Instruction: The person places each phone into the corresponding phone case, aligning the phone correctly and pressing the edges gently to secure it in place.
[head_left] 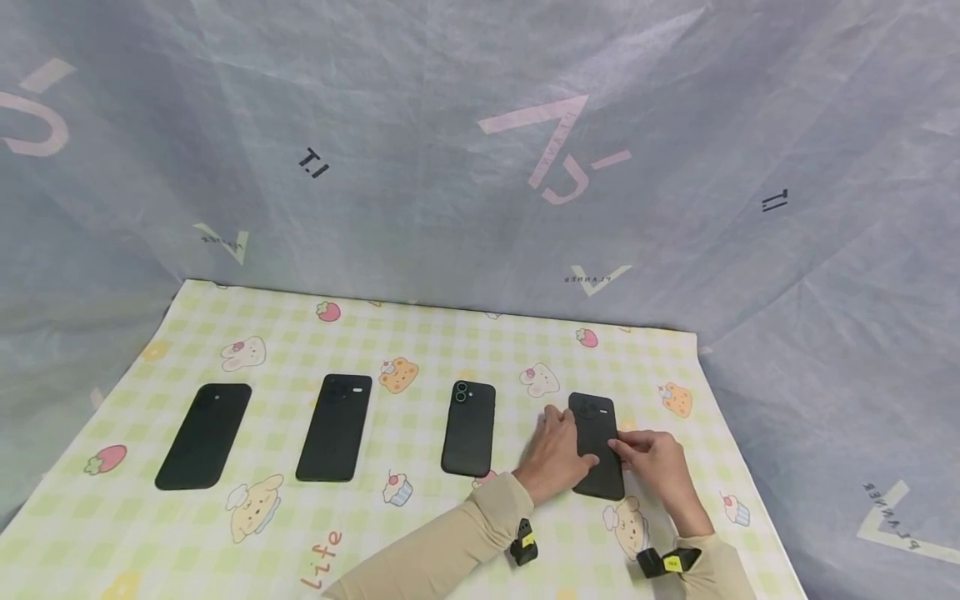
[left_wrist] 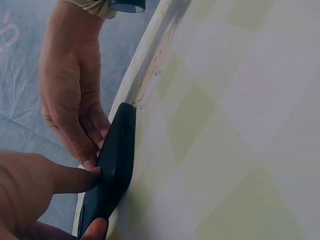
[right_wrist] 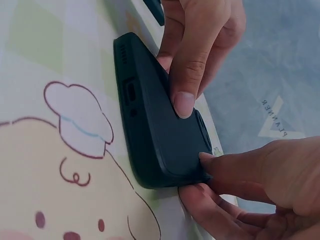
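Note:
At the right of the row, in the head view, a black smartphone [head_left: 598, 433] lies back up on the checked cloth, its camera bump at the far end. My left hand [head_left: 553, 454] grips its left edge, with the thumb laid over the back. On the opposite edge my right hand [head_left: 660, 462] pinches the phone, thumb on top and fingers at the side. The right wrist view shows the smartphone's [right_wrist: 150, 125] lower end with its charging port, and the left thumb [right_wrist: 184, 102] pressed on the back. Part of the left fingers is hidden behind the phone.
Three more black phones lie back up to the left: one near the middle [head_left: 469, 433], another [head_left: 335, 429] further left, and one [head_left: 204, 437] at the far left. A green-and-white checked tablecloth [head_left: 420, 550] with cartoon prints covers the table. Grey-blue fabric [head_left: 420, 167] hangs behind it.

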